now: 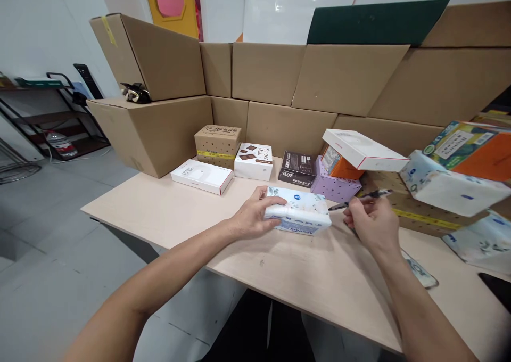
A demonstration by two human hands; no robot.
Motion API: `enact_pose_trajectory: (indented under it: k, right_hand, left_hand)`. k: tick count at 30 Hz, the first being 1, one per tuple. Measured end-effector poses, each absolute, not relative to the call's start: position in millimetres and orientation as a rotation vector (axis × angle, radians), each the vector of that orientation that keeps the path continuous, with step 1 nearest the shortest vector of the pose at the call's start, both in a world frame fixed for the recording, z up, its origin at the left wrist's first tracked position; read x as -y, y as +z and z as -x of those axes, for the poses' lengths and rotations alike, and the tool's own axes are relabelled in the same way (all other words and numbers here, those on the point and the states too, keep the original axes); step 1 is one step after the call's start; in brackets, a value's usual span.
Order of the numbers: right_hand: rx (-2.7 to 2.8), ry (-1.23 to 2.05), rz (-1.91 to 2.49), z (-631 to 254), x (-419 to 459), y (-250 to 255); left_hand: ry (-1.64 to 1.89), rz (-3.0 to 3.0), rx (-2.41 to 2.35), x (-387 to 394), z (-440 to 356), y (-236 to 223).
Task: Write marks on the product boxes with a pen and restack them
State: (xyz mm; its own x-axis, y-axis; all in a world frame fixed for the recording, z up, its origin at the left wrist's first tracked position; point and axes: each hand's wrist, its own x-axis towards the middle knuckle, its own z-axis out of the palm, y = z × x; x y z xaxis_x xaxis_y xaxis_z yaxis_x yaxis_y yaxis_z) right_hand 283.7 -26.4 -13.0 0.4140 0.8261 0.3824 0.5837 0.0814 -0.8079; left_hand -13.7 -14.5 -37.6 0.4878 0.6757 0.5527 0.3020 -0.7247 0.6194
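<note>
My left hand (255, 215) grips the left end of a soft pack of tissues (299, 208), thumb and fingers around it. The pack is white and pale blue with a leaf print, tilted toward me at the table. Just right of the pack, my right hand (373, 221) is closed on a dark pen (379, 194). The pen lies nearly level between the fingers, its tip pointing left at the pack's right end. Part of the fingers on the far side of the right hand is hidden.
Behind the pack stand a white flat box (202, 177), a cardboard box (217, 141), a white chocolate box (253, 162), a black box (296, 166) and a purple box (334, 183). At right are stacked tissue packs (455, 189) and a phone (421, 271). Large cartons (271, 72) wall the back.
</note>
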Motion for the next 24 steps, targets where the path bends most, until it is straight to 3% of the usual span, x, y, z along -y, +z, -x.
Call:
enact_pose_trajectory:
  k: [11, 16, 24]
  right_hand:
    - [0.902, 0.809, 0.921, -263, 39, 35]
    - [1.074, 0.787, 0.865, -234, 43, 46]
    - [1.249, 0.726, 1.047, -208, 34, 6]
  left_hand:
    - [1.245, -2.382, -0.785, 3, 16, -45]
    - [1.195, -2.328, -0.751, 6, 16, -45]
    - [1.173, -2.264, -0.696, 7, 14, -47]
